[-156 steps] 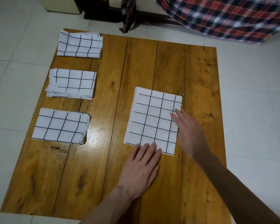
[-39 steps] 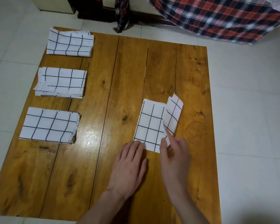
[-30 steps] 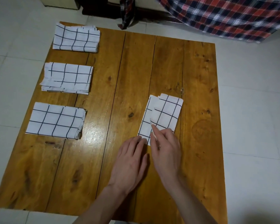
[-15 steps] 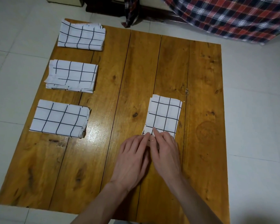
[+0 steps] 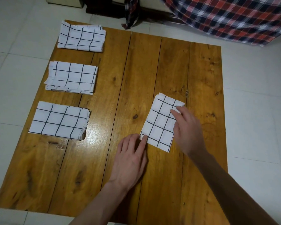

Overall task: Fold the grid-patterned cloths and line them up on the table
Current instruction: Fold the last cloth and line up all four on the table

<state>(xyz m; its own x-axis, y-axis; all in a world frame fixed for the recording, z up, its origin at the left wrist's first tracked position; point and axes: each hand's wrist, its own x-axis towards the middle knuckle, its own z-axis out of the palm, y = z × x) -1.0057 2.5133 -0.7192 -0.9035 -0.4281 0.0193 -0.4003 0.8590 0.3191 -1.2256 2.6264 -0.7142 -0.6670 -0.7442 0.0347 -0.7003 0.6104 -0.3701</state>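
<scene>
The right hand [image 5: 189, 130] covers the cloth's [image 5: 161, 122] right edge, so I cannot tell whether its thumb tucks under — the fingers lie nearly straight on top. Half a second ago both hands sat together at the near edge; now the right has slid up toward the far corner. The left hand [image 5: 131, 158] lies flat, fingertips pressing the near-left corner. Three folded cloths [image 5: 70, 77] line the table's [image 5: 136, 70] left side.

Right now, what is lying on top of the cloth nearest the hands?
The right hand rests on the cloth along its right side; the left hand's fingertip presses its near corner. The cloth beneath them is hidden.
</scene>
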